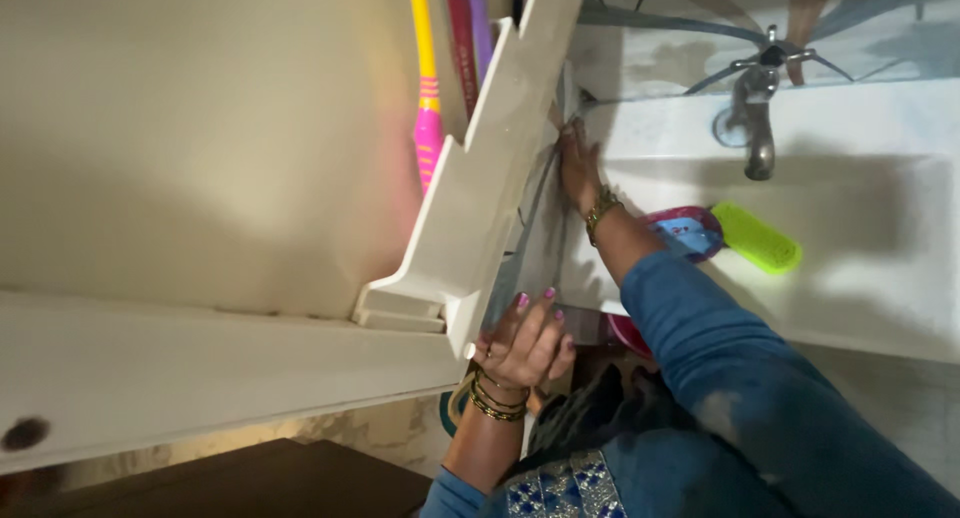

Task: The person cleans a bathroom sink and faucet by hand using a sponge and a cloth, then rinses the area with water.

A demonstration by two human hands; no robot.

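Closest to us, at nine o'clock, the white shelf [470,208] fills the view. We seem to be steadying it: our left hand [522,346] at six o'clock clasps its corner. Whether our right hand [578,166], at twelve, grips, we cannot tell; moving it calls for firm holds.

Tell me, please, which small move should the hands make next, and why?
Probably steady the white plastic wall shelf first: the left hand grips its lower corner, the right hand presses at its back edge by the white sink, and it sits tilted with toothbrushes inside.
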